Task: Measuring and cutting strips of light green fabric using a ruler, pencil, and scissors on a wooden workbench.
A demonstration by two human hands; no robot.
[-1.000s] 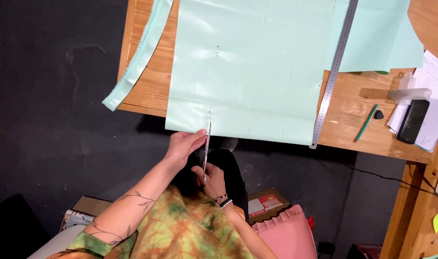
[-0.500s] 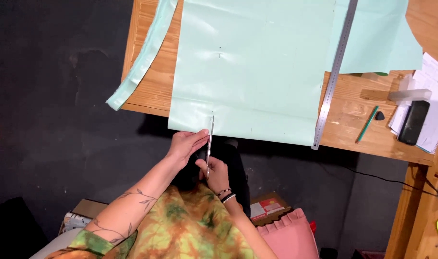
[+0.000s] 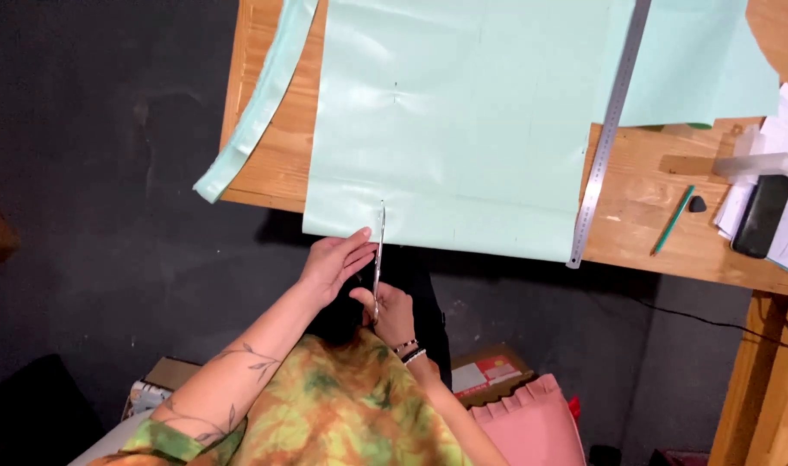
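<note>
This looks like a craft or sewing workshop. A big wooden work table (image 3: 644, 216) fills the top of the view, and a large sheet of pale green material (image 3: 463, 121) lies flat on it. A long grey metal ruler (image 3: 608, 138) rests across the sheet, and a thin green pencil (image 3: 673, 221) lies near it. A long cut-off strip of the same pale green material (image 3: 260, 103) hangs over the table edge. The floor below is dark, with a cardboard box (image 3: 485, 373) on it
</note>
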